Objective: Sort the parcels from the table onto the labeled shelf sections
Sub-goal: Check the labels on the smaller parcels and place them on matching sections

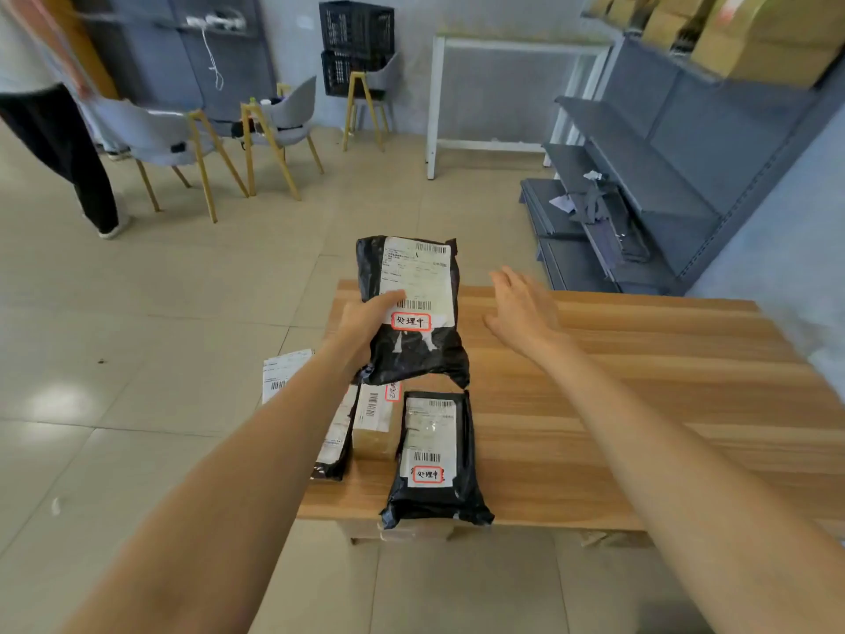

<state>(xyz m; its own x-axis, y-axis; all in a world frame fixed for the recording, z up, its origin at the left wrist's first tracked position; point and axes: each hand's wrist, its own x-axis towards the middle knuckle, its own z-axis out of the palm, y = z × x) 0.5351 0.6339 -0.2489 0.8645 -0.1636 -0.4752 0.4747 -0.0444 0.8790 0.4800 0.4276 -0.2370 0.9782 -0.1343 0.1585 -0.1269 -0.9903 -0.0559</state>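
My left hand (366,320) grips a black plastic parcel (411,354) with a white shipping label and a red-framed sticker, lifted above the left end of the wooden table (640,382). My right hand (521,308) hovers flat and empty just right of that parcel, fingers spread. On the table near its front edge lies a second black parcel (434,459) with the same kind of sticker. A small brown box (372,423) and another black-and-white parcel (336,432) lie left of it, partly hidden by my left forearm. The grey shelf unit (676,144) stands to the right.
Cardboard boxes (750,34) fill the shelf's top level; scraps lie on its lower boards. A white metal frame (498,93) stands behind. Grey chairs (173,139) and black crates (356,43) line the back wall. A person's legs (73,157) are at the far left.
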